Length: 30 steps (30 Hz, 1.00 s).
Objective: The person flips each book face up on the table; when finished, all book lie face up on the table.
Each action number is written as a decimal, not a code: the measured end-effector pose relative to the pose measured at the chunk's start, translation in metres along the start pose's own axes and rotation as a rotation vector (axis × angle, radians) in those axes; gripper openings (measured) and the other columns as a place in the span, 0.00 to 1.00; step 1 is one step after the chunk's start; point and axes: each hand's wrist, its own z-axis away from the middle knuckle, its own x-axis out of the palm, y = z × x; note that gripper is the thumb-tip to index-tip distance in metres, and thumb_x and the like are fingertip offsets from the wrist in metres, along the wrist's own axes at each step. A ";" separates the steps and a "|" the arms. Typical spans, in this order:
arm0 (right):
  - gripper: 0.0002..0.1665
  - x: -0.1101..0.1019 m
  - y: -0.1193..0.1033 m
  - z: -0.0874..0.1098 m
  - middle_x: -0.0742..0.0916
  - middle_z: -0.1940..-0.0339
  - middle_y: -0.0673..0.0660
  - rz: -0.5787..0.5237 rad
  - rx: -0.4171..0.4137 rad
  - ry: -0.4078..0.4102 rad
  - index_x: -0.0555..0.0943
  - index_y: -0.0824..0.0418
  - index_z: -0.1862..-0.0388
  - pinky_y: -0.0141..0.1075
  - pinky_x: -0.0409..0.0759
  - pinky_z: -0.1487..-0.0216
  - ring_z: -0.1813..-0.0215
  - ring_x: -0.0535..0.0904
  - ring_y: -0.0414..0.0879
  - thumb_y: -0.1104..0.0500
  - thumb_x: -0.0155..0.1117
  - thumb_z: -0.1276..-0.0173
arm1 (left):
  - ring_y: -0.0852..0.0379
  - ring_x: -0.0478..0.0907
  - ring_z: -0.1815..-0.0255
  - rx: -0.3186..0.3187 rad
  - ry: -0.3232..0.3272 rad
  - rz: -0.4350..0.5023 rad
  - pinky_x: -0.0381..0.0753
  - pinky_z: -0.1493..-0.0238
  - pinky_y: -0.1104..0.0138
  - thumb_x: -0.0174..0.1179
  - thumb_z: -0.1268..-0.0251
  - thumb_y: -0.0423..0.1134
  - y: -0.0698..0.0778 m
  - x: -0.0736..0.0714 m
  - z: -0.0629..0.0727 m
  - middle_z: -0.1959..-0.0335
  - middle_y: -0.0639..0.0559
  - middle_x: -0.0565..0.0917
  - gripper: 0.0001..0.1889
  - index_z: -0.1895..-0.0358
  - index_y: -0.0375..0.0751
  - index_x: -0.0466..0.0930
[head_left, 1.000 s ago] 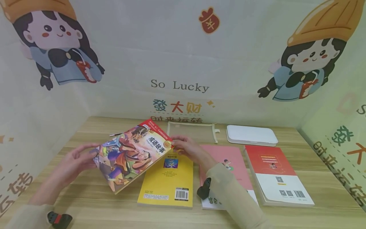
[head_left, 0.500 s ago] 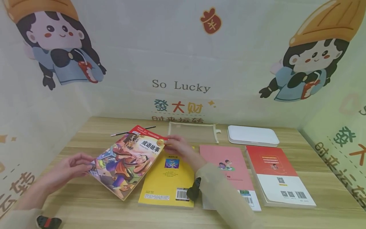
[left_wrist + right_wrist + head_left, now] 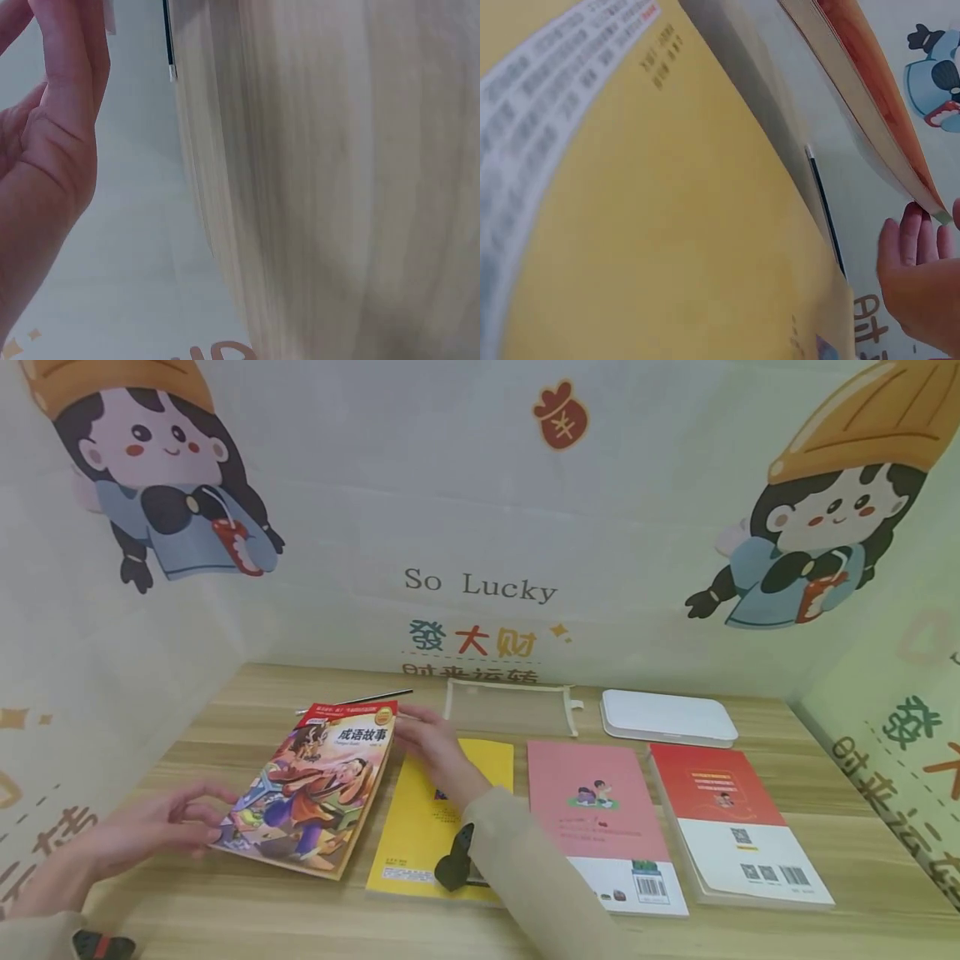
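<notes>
Head view: storybook [image 3: 315, 785] found just left of the yellow book [image 3: 397, 827], apparently raised. Left hand [image 3: 161, 822] pinches its near corner, the one farther from the yellow book; right hand [image 3: 438, 743] holds its far corner, nearer the yellow book. Right wrist view shows a pale page block [image 3: 860, 97]. Judged a paperback: modest weight, bendable, probably slick-faced, corners liable to crease. Page block could fan on the side facing the yellow book; recommended hold is across both long sides, thumbs on top.
</notes>
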 end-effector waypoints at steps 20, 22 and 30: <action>0.31 0.028 0.032 0.000 0.77 0.54 0.62 0.058 0.129 -0.030 0.61 0.68 0.38 0.41 0.73 0.51 0.53 0.74 0.53 0.69 0.54 0.42 | 0.48 0.77 0.64 -0.117 -0.130 0.190 0.76 0.61 0.54 0.42 0.37 0.23 -0.014 -0.012 0.015 0.62 0.41 0.75 0.17 0.47 0.39 0.62; 0.32 0.030 0.032 0.000 0.77 0.54 0.61 0.073 0.128 -0.031 0.60 0.67 0.37 0.41 0.73 0.51 0.52 0.74 0.53 0.68 0.55 0.42 | 0.48 0.77 0.64 -0.123 -0.139 0.205 0.76 0.60 0.54 0.42 0.37 0.23 -0.015 -0.015 0.015 0.61 0.42 0.75 0.17 0.47 0.40 0.62; 0.35 0.037 0.035 -0.001 0.68 0.40 0.63 0.089 0.155 -0.081 0.56 0.64 0.35 0.45 0.63 0.41 0.40 0.63 0.56 0.65 0.55 0.40 | 0.45 0.77 0.62 -0.135 -0.134 0.235 0.75 0.59 0.55 0.39 0.35 0.23 -0.020 -0.021 0.018 0.62 0.42 0.74 0.17 0.48 0.44 0.66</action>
